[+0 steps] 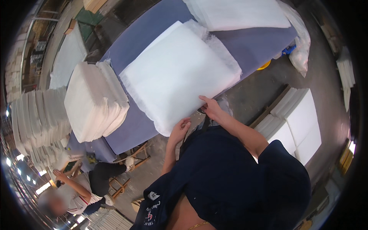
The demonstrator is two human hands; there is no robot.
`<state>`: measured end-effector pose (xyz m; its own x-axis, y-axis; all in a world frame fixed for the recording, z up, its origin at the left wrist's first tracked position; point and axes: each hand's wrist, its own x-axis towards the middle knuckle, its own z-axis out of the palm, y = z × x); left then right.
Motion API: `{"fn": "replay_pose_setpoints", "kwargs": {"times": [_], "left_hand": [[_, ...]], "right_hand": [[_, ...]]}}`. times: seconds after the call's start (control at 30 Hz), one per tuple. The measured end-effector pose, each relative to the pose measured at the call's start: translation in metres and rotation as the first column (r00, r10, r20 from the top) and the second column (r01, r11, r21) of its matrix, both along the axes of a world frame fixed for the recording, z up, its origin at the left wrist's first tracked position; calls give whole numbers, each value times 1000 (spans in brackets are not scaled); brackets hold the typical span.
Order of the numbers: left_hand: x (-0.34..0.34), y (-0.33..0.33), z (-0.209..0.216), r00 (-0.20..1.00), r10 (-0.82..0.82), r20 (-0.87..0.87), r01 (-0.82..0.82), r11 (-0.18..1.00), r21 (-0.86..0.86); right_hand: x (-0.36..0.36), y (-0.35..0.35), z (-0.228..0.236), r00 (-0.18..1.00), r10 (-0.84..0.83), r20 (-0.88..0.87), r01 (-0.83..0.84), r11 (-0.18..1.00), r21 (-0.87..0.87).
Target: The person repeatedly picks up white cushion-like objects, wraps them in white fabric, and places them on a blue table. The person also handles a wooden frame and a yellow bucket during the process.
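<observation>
A pile of white, fluffy padding sheets (172,73) lies on a blue-grey covered table in front of me, its layers slightly out of line and its edges frayed. At the near edge, my right hand (210,108) rests one digit on top while the others bend below the rim, pinching the padding. A short way to its left, my left hand (180,130) is beside the same edge with its fingers curled in. Whether a bit of padding is between those fingers is hidden.
Cream padding blocks (96,101) stand on the table's left, with more stacks (40,119) beyond. Another white pile (237,15) lies at the far end, near a clear plastic bag (299,53). White stacks (293,124) sit right. A co-worker (78,189) is lower left.
</observation>
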<state>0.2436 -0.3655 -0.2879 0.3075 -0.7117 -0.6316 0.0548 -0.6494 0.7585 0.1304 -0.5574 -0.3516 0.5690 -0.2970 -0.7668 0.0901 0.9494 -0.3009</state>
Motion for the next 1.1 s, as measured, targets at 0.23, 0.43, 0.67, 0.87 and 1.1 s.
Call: {"fn": "replay_pose_setpoints", "kwargs": {"times": [0.23, 0.43, 0.67, 0.87, 1.1], "left_hand": [[38, 27, -11, 916, 400, 38, -383, 898, -218], [120, 31, -10, 544, 741, 394, -637, 670, -380], [246, -64, 31, 370, 584, 723, -294, 812, -505], [326, -132, -12, 296, 212, 931, -48, 977, -207], [361, -134, -22, 391, -149, 908, -39, 983, 178]], "right_hand": [[-14, -26, 15, 878, 470, -95, -479, 865, -151], [-2, -129, 107, 403, 769, -497, -877, 171, -448], [153, -202, 174, 709, 395, -584, -477, -342, -810], [248, -314, 59, 662, -59, -747, -444, -834, -328], [259, -334, 56, 353, 202, -913, -523, -767, -372]]}}
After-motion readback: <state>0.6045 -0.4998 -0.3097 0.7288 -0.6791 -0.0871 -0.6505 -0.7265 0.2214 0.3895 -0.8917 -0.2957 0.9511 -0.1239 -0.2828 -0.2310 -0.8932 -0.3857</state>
